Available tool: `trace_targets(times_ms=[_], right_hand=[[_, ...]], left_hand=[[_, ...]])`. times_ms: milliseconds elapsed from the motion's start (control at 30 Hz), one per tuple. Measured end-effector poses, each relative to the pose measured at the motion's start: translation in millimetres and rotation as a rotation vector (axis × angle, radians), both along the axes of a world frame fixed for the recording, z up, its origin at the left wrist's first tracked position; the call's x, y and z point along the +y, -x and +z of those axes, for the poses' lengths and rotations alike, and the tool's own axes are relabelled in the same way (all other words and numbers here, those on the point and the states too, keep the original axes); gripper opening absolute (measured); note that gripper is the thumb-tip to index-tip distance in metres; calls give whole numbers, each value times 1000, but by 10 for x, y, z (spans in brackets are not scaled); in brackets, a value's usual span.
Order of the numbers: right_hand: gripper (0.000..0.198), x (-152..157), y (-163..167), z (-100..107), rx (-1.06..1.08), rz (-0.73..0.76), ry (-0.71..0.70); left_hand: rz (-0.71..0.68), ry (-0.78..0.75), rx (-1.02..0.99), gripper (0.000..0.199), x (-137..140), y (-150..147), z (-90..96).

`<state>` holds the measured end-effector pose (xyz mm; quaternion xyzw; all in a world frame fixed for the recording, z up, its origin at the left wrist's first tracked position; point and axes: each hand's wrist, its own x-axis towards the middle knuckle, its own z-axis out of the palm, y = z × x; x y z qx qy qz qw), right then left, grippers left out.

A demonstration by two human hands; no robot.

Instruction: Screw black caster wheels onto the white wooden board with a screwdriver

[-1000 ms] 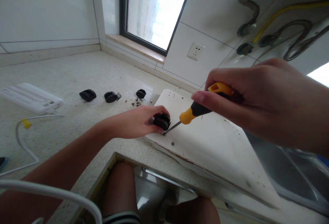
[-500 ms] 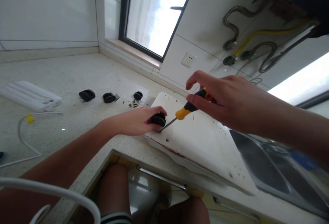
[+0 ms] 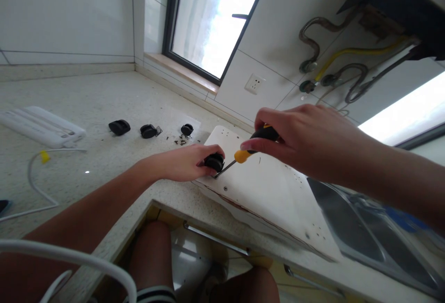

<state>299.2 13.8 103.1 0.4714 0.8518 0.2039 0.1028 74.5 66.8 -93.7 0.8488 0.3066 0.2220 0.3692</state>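
Observation:
Fingers of my left hand [image 3: 187, 161] are wrapped round a black caster wheel [image 3: 214, 162], pressing it onto the near left corner of a white board [image 3: 257, 187]. My right hand [image 3: 295, 129] grips a yellow and black screwdriver [image 3: 242, 155]. Its shaft slants down to the left, and the tip meets the caster's base; the screw there is too small to make out. Beside the left hand, several small dark screws [image 3: 181, 141] lie scattered on the counter. Three more casters stand in a row further left: one near the screws [image 3: 187, 129], a middle one [image 3: 149, 131] and a far-left one [image 3: 119, 127].
A white power bank [image 3: 41, 126] and a white cable [image 3: 31, 177] lie on the counter [image 3: 104, 94] at left. Right of the board is a metal sink [image 3: 354, 219]. A socket [image 3: 255, 83] and hoses [image 3: 313, 38] are on the wall. My knees are below the counter edge.
My right hand has closed more fully round the screwdriver handle, its fingers less spread than before. The left hand still holds the caster at the same corner.

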Motion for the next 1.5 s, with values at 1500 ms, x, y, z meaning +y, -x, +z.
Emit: trace_targets(times_ms=[1500], right_hand=[[68, 23, -7, 57, -119, -135, 180]], left_hand=[[22, -58, 49, 41, 13, -9, -55]])
